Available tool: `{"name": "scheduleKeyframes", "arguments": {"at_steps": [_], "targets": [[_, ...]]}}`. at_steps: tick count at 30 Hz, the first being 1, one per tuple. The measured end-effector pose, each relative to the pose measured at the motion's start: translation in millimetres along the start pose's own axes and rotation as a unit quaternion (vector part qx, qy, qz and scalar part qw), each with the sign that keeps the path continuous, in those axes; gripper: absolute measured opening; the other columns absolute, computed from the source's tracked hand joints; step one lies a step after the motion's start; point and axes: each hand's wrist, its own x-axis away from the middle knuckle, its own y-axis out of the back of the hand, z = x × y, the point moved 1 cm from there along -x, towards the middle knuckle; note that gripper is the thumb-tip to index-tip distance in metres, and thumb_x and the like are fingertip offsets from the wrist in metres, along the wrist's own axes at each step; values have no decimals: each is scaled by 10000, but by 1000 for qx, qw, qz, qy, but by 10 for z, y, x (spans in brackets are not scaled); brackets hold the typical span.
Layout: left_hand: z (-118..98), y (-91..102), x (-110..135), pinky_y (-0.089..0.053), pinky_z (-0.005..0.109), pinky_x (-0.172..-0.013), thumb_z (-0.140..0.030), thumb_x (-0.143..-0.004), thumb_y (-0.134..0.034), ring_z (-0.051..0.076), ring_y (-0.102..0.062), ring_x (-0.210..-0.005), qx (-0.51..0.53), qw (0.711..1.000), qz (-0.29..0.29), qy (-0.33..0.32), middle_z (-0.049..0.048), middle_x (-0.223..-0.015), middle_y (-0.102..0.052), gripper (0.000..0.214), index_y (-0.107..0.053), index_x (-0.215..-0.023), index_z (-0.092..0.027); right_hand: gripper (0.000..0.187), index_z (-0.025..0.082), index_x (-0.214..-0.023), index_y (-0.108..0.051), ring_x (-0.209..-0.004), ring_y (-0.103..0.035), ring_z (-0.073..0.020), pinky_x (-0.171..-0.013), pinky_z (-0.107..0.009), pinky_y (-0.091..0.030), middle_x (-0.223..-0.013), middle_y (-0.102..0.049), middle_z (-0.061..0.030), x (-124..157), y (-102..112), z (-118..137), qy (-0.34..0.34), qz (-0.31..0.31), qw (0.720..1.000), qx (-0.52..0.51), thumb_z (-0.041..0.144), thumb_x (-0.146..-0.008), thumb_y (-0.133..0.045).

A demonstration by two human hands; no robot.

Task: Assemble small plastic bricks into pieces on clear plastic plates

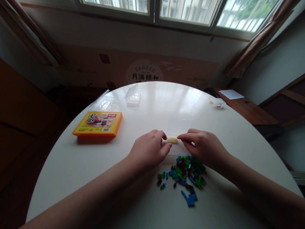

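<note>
A small pale yellow studded building-block piece (172, 140) lies between my two hands, over a clear plastic box (181, 125) with its lid raised. My left hand (151, 148) curls its thumb and index finger around the piece's left end. From the other side, my right hand (202, 146) has its index fingertip against the right end, thumb just below. Its remaining fingers are folded under and partly hidden. Close in front of the box is a loose pile of green, blue and dark brown building blocks (183, 170), partly beneath my right hand.
An orange and yellow board-game box (98, 124) sits on the round white table (78, 178) at the left. Behind it stand two clear plastic cases, one (133, 97) with its lid up. A small clear packet (218, 103) lies at the far right.
</note>
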Motion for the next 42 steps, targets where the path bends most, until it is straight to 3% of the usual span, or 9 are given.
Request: {"name": "scheduleKeyframes", "arguments": {"at_steps": [20,23,25,28,30,33,36,39,42], "targets": [[3,7,2,-473,327,-680,-453,-871,-538,226,-632,-818,7,1000,2,0,56,-989,-675,291,-639,-998,-211,227,337,-973,-746,-631,-594,-132,-550,-270,-382,-795,-684,24,24,42,4,17,-22,999,-16,241,-877,-564],[4,19,-1,-476,335,-678,-461,-876,-526,233,-631,-827,12,1000,4,3,59,-982,-675,299,-637,-996,-211,223,296,-1002,-736,-596,-559,-121,-554,-273,-401,-732,-653,20,59,141,14,31,-76,995,-47,215,-876,-572],[6,29,-7,-485,349,-697,-453,-887,-509,238,-631,-841,19,1000,1,8,67,-983,-674,297,-629,-993,-203,228,267,-1043,-722,-594,-535,-117,-552,-273,-416,-738,-630,9,76,227,5,41,-144,985,-91,202,-877,-579],[26,46,-19,-504,388,-729,-449,-908,-479,246,-635,-853,47,999,-8,23,79,-1003,-667,320,-602,-1058,-195,304,263,-1172,-667,-671,-536,-135,-572,-283,-454,-889,-613,-30,68,334,-69,35,-264,950,-163,213,-884,-584],[55,55,-25,-522,411,-753,-481,-900,-498,249,-638,-875,81,996,-25,12,97,-1066,-651,415,-551,-1195,-194,397,285,-1285,-593,-781,-560,-167,-631,-314,-489,-1021,-603,-57,32,356,-165,24,-299,935,-192,240,-892,-577],[114,46,-32,-518,456,-885,-531,-832,-610,297,-580,-1110,121,988,-52,-75,147,-1312,-544,733,-345,-1436,-210,488,285,-1395,-485,-975,-578,-223,-744,-376,-513,-1185,-589,-91,-52,305,-343,-4,-242,944,-224,319,-913,-553],[180,-7,-44,-403,519,-1067,-539,-743,-722,347,-360,-1368,118,979,-47,-157,152,-1535,-313,1016,-139,-1527,-259,472,259,-1390,-492,-1040,-585,-249,-778,-404,-511,-1227,-604,-109,-120,200,-472,-68,-153,935,-313,423,-948,-480],[226,-75,-68,-330,540,-1123,-513,-702,-774,352,-271,-1421,118,972,-50,-195,148,-1583,-211,1137,-40,-1540,-287,460,240,-1354,-535,-1071,-587,-259,-728,-375,-517,-1229,-629,-116,-153,110,-483,-106,-79,902,-412,464,-973,-407],[249,-120,-95,-388,522,-1085,-451,-700,-796,342,-333,-1394,149,965,-63,-207,155,-1577,-225,1173,12,-1539,-313,440,238,-1320,-573,-1076,-597,-249,-717,-350,-511,-1222,-649,-110,-163,79,-438,-109,-51,880,-459,457,-976,-408]]}}
